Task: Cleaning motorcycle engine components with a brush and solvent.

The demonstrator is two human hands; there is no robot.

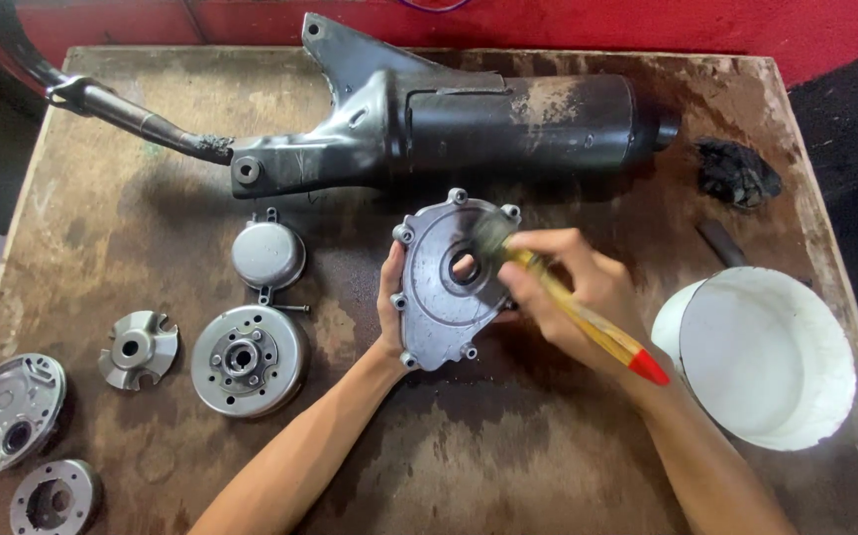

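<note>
Worn brown wood, stained dark with oil, makes up the bench (508, 466) under your arms, backed by a red wall. Your left hand (390, 297) grips the grey cast-metal engine cover with bolt lugs around its rim (439, 297) by its left edge, fingers wrapped behind and thumb in front, tilting the face up toward you so its central hole is exposed. Your right hand (573, 287) is closed around the yellow-handled paintbrush with a red tip (588, 322), bristles pressed at the cover's upper right, handle angled down past your wrist. Both forearms come in low from the near edge and meet at the cover. Just right of your right hand sits a white round plastic tub (766, 357), close enough for the brush. Beyond both hands lies a long black grimy exhaust muffler with its bent pipe (469, 124), and a black rag (736, 173) farther right. Left of your left hand, laid out apart, are a small grey domed cap (268, 255), a round silver flywheel (247, 360), a finned silver hub (138, 348), a silver oval plate (8, 411) and a small silver ring-shaped disc (54, 498).
</note>
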